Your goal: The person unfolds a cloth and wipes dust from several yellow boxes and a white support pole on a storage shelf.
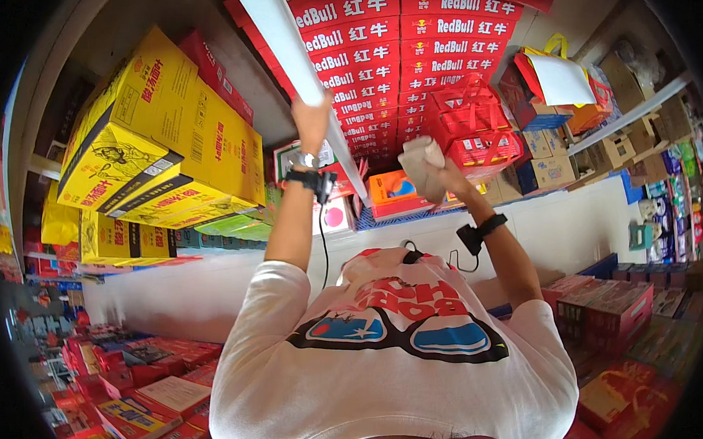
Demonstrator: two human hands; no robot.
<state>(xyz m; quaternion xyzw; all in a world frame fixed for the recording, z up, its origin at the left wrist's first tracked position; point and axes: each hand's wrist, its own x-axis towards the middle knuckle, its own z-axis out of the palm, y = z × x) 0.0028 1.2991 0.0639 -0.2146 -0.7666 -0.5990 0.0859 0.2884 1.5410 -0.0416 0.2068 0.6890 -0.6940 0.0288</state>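
Note:
My left hand [312,122] is wrapped around a long white square post [278,43] that slants down through the middle of the view. In my right hand [455,179] is a folded beige cloth [422,164], held away from the post and in front of red gift boxes with handles [474,129]. Behind both hands rises a tall stack of red Red Bull cartons [353,60]. An orange box [392,186] lies low between my hands, near the foot of the post.
Large yellow cartons [147,116] are stacked at the left, close to my left arm. On the right stand cardboard boxes [552,172] and a bag [557,78] with yellow handles. Pale tiled floor [539,211] runs between the goods. More red boxes [171,398] lie behind me.

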